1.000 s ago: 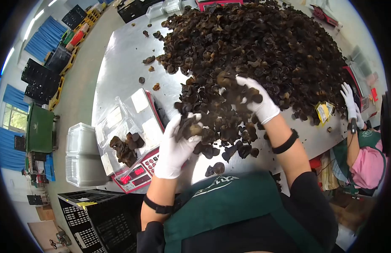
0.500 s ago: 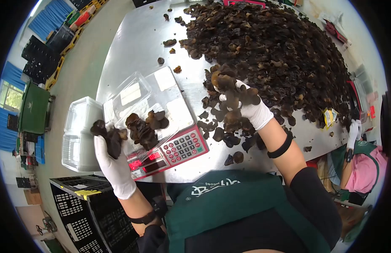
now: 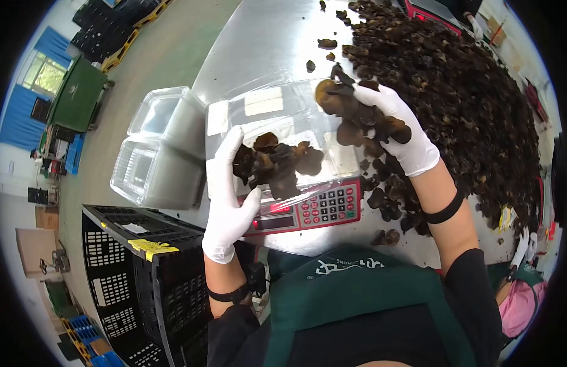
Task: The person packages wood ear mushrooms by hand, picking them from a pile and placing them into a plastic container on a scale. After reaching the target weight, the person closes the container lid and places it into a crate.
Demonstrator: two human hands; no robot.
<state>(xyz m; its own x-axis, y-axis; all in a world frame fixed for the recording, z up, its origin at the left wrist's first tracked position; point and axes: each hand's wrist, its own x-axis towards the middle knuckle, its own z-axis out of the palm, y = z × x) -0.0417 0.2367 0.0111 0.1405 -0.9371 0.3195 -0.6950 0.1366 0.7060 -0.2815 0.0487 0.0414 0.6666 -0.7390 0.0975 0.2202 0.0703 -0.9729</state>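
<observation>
My white-gloved left hand [image 3: 225, 205] is over the left part of a red digital scale [image 3: 348, 199], thumb and fingers spread beside a clump of dark wood ear mushrooms [image 3: 277, 162]. The clump lies in a clear plastic box on the scale's plate; glare blurs the box's edges. My right hand [image 3: 403, 125], also gloved, is closed around a bunch of wood ear mushrooms [image 3: 351, 113], held just right of the scale. Behind it spreads a large heap of wood ear mushrooms [image 3: 461, 110] on the metal table [image 3: 247, 55].
Stacked clear plastic boxes [image 3: 155, 165] stand left of the scale. Below them is a black crate [image 3: 149, 263] with yellow tape. Another scale [image 3: 439, 12] is at the far end. A co-worker in pink [image 3: 522, 306] sits at the right, gloved hands near the heap.
My left hand has moved right to the box, and its mushrooms now lie with the clump there. My right hand has lifted its bunch towards the scale. The view has shifted.
</observation>
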